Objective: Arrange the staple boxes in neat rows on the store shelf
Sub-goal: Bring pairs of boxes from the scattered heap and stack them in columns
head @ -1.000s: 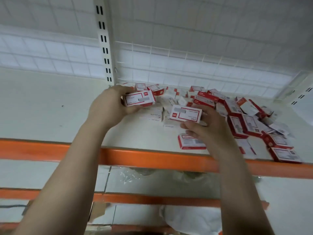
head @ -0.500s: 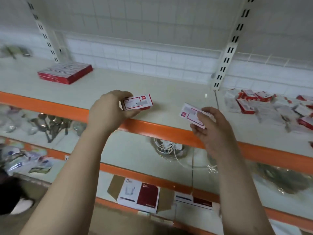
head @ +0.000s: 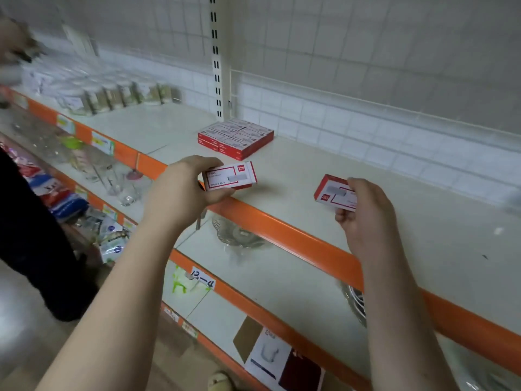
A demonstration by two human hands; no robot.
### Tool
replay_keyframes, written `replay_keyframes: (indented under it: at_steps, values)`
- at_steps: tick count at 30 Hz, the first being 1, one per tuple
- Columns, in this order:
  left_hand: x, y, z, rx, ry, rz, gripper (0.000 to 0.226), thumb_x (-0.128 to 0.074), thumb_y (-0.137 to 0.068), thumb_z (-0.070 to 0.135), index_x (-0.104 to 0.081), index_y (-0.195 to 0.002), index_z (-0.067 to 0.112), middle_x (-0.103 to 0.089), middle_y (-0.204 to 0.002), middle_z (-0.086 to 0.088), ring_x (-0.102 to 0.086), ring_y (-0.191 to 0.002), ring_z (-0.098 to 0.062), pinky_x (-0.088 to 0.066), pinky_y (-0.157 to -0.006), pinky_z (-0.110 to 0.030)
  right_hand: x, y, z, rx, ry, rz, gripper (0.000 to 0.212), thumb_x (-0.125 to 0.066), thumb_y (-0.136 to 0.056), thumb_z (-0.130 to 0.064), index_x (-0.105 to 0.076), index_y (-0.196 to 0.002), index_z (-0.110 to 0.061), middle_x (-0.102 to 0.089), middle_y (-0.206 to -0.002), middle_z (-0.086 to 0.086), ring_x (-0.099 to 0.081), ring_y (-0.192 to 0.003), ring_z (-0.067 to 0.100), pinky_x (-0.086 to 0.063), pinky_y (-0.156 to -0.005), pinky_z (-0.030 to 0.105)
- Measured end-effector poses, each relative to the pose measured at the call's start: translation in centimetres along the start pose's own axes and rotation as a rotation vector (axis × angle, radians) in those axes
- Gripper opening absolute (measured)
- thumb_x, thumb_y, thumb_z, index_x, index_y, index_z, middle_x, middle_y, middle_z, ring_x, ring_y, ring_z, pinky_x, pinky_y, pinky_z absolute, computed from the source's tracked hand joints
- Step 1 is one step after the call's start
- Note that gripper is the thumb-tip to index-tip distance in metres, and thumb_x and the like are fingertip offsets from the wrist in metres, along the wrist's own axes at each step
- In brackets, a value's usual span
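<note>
1. Head view: left hand (head: pixel 180 190) grips a small red-and-white cardboard staple box (head: pixel 230 176) above the orange shelf edge (head: pixel 284 230).
2. Right hand (head: pixel 366 213) pinches a second red-and-white staple box (head: pixel 332 193), tilted.
3. Neat block of red staple boxes (head: pixel 235 138) sits at the cream shelf's back.

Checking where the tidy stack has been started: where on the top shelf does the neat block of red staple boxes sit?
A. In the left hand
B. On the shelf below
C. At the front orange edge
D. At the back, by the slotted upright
D: the neat block of red staple boxes sits on the top shelf near the back, at the foot of the slotted upright.
</note>
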State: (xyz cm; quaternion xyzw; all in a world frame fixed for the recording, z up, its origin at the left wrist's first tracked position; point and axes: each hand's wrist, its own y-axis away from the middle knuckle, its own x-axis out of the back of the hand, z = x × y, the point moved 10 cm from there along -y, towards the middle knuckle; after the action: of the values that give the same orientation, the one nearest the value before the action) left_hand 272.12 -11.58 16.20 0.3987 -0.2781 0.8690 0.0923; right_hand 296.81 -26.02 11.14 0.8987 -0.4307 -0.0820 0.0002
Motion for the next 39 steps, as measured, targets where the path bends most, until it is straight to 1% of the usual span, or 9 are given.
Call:
replay_keyframes:
  at_steps: [4,11,15,19,21,25,28,34,39]
  values:
    - [0.9,-4.8,-4.4,0.000,-0.035,-0.009,0.043,-0.075,-0.072,0.035,-0.064,-0.113,0.024,-0.064,-0.106,0.004,-0.052,-0.076,-0.016,-0.049,-0.073,-0.036,-6.4,-3.8,-0.7,0.006,-0.039,-0.052,0.007,-0.051,-0.091,-0.016,-0.056,-0.093,-0.012,-0.059,-0.069,-0.007,-0.051,-0.055,0.002,-0.042,-0.051,0.016]
    - [-0.1,-11.8,-8.8,-0.053,-0.016,-0.114,0.041,-0.077,-0.073,0.026,-0.064,-0.111,0.026,-0.061,-0.099,0.010,-0.056,-0.069,-0.018,-0.047,-0.071,-0.033,-14.3,-8.0,-2.1,-0.049,-0.188,-0.119,0.014,-0.054,-0.088,-0.024,-0.058,-0.089,-0.011,-0.058,-0.083,0.004,-0.047,-0.066,0.011,-0.041,-0.060,0.019]
    - [-1.8,-14.1,-11.5,-0.075,0.039,-0.202,0.044,-0.077,-0.071,0.022,-0.065,-0.113,0.024,-0.063,-0.100,0.009,-0.052,-0.066,-0.004,-0.040,-0.069,-0.025,-17.0,-9.0,-1.6,-0.084,-0.208,-0.154,0.017,-0.055,-0.090,-0.023,-0.062,-0.082,-0.010,-0.060,-0.080,0.004,-0.052,-0.072,0.010,-0.047,-0.067,0.018]
    - [-3.3,-15.8,-13.5,-0.088,0.058,-0.314,0.042,-0.078,-0.070,0.028,-0.064,-0.109,0.034,-0.063,-0.100,0.012,-0.056,-0.071,-0.010,-0.046,-0.074,-0.028,-18.1,-10.3,-0.9,-0.077,-0.237,-0.126,0.015,-0.062,-0.087,-0.019,-0.062,-0.074,-0.012,-0.062,-0.073,0.002,-0.052,-0.067,0.008,-0.046,-0.062,0.016]
    - [-4.2,-16.7,-14.0,-0.123,0.066,-0.374,0.041,-0.079,-0.070,0.028,-0.061,-0.104,0.043,-0.060,-0.099,0.015,-0.056,-0.079,-0.009,-0.043,-0.077,-0.024,-18.1,-10.8,-0.4,-0.068,-0.172,-0.068,0.011,-0.067,-0.083,-0.019,-0.062,-0.083,-0.009,-0.062,-0.073,0.001,-0.051,-0.063,0.006,-0.045,-0.060,0.015]
    - [-6.2,-18.5,-15.1,-0.215,0.048,-0.487,0.046,-0.079,-0.068,0.034,-0.062,-0.110,0.043,-0.055,-0.100,0.013,-0.053,-0.089,-0.003,-0.036,-0.081,-0.016,-18.4,-10.6,1.4,-0.093,-0.053,0.033,0.057,-0.076,-0.074,-0.024,-0.050,-0.122,-0.008,-0.067,-0.101,0.006,-0.063,-0.081,0.012,-0.050,-0.064,0.023]
    - [-7.1,-19.4,-15.6,-0.253,0.073,-0.568,0.044,-0.079,-0.068,0.035,-0.060,-0.106,0.050,-0.054,-0.095,0.015,-0.052,-0.086,0.002,-0.035,-0.076,-0.008,-19.4,-10.1,2.3,-0.114,-0.076,0.044,0.063,-0.076,-0.074,-0.017,-0.046,-0.128,-0.004,-0.067,-0.108,0.012,-0.069,-0.088,0.018,-0.055,-0.061,0.028]
    - [-7.9,-20.8,-17.0,-0.209,0.133,-0.624,0.045,-0.082,-0.067,0.027,-0.065,-0.109,0.033,-0.057,-0.096,0.015,-0.056,-0.082,-0.007,-0.036,-0.068,-0.004,-21.2,-8.8,0.4,0.123,0.389,0.023,0.038,-0.078,-0.067,-0.005,-0.055,-0.092,-0.019,-0.066,-0.090,-0.002,-0.066,-0.077,0.014,-0.053,-0.065,0.024]
    - [-7.9,-21.5,-18.1,-0.165,0.204,-0.640,0.050,-0.085,-0.062,0.025,-0.063,-0.106,0.036,-0.061,-0.097,0.008,-0.062,-0.082,-0.013,-0.041,-0.070,-0.008,-25.5,-7.5,2.1,0.177,0.920,-0.233,0.048,-0.073,-0.069,-0.005,-0.059,-0.110,-0.027,-0.058,-0.094,-0.010,-0.056,-0.075,0.008,-0.043,-0.056,0.007]
